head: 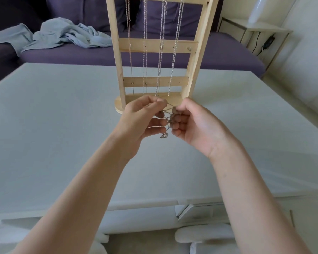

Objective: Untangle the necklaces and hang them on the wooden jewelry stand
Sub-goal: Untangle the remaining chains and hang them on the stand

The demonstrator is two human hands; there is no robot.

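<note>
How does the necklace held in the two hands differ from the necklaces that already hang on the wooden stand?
The held necklace is bunched and tangled between the left hand and right hand; the hanging necklaces fall straight and apart on the wooden jewelry stand. The held one is lifted above the table, in front of the stand's base; the hanging ones drop from the top bar. A small pendant dangles below the held one. All are thin silvery chains.

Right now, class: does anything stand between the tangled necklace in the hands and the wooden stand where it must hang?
No object blocks the way. The tangled necklace, pinched by the left hand and right hand, is just in front of the wooden stand. Four hanging chains already fill the upper part; whether a hook is free cannot be told.
</note>
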